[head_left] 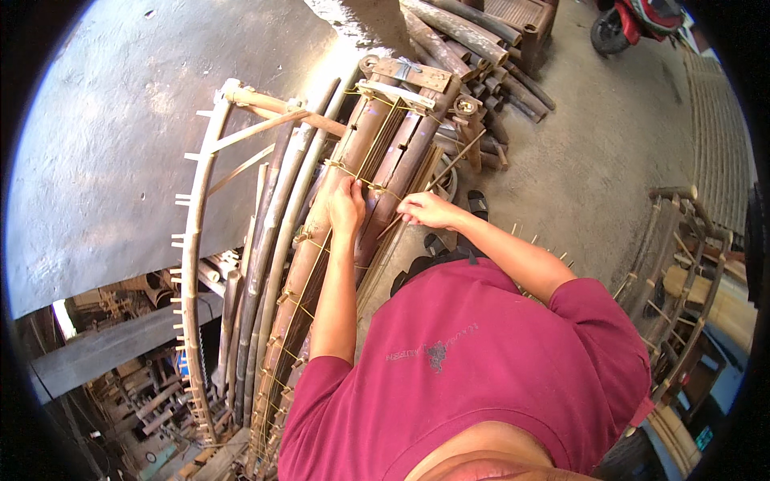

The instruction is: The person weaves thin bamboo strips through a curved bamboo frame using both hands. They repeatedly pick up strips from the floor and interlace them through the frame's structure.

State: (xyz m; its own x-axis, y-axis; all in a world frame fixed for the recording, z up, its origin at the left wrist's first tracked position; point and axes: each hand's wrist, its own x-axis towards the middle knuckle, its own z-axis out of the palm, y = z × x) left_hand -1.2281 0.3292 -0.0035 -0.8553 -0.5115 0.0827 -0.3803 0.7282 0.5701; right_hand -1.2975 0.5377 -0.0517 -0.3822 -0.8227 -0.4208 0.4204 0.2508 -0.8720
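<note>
Thin stick (459, 159) pinched in the right grip (425, 210), bamboo tube (303, 268) beneath the left grip (346, 207), left closure unclear.

To your left stands a grey wall (152, 152), scuffed and mottled, with strong light falling on it near the top, while below it a grey beam (128, 343) crosses a dim, cluttered corner and a small bright gap (63, 318) shows. Beyond you, a pile (473, 48) of bamboo poles lies on the bare grey floor (569, 152). A red motorbike (646, 18) stands at your far right, with a ribbed panel (716, 132) and a bamboo rack (646, 248) nearer you.
</note>
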